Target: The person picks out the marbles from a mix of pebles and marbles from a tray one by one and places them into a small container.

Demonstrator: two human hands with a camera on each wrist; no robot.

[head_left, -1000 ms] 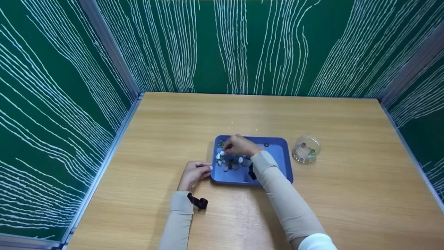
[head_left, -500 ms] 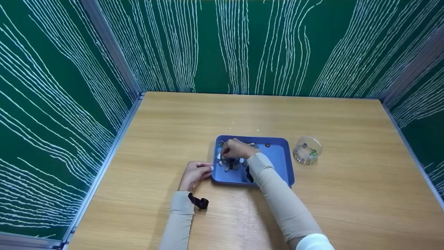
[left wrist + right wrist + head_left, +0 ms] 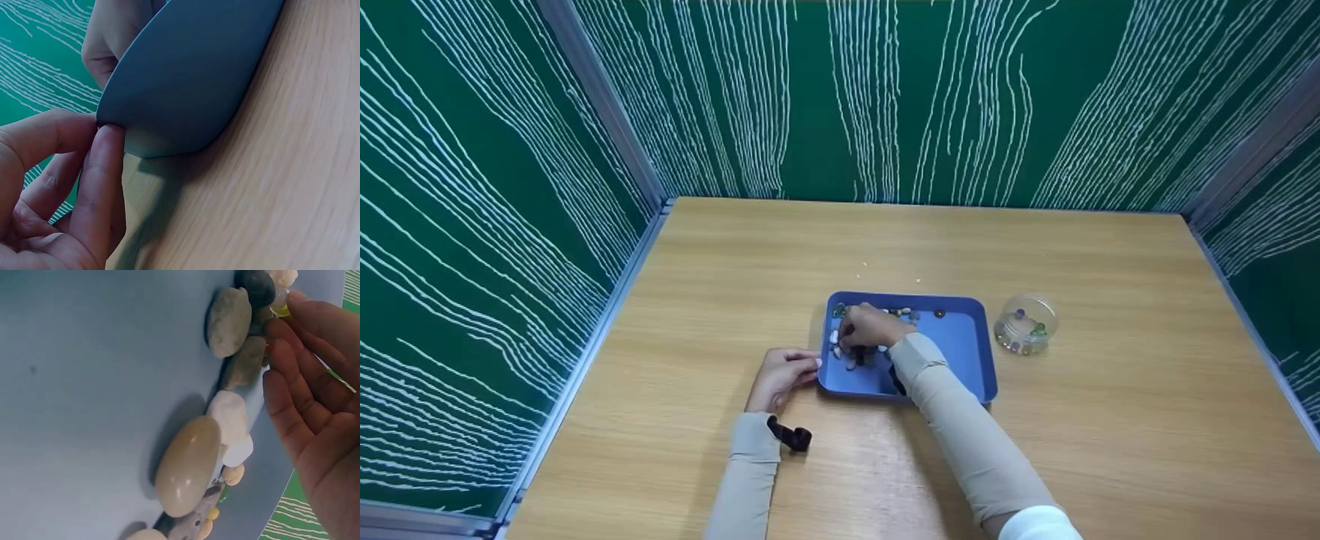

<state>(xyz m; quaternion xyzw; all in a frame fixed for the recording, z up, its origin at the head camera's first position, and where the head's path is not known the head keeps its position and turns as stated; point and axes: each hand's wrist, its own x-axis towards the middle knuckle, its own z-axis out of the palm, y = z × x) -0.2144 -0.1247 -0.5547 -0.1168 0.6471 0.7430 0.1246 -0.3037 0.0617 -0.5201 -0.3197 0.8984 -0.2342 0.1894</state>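
A shallow blue tray lies on the table, with a cluster of stones in its left half. My left hand is at the tray's left wall; in the left wrist view its thumb and a finger pinch the rim near a corner. My right hand is down among the stones. In the right wrist view, its thumb and fingertips close around a clear marble with yellow in it, beside a black stone. Grey stones and a smooth beige stone lie close by.
A clear round tub with several marbles stands right of the tray. One brown piece lies apart in the tray's far right. Tiny pale bits are on the table behind it. Green panels enclose the back and sides.
My right hand has shifted slightly toward the near left within the stones, uncovering some at the tray's far wall. The left hand stays at the tray's rim.
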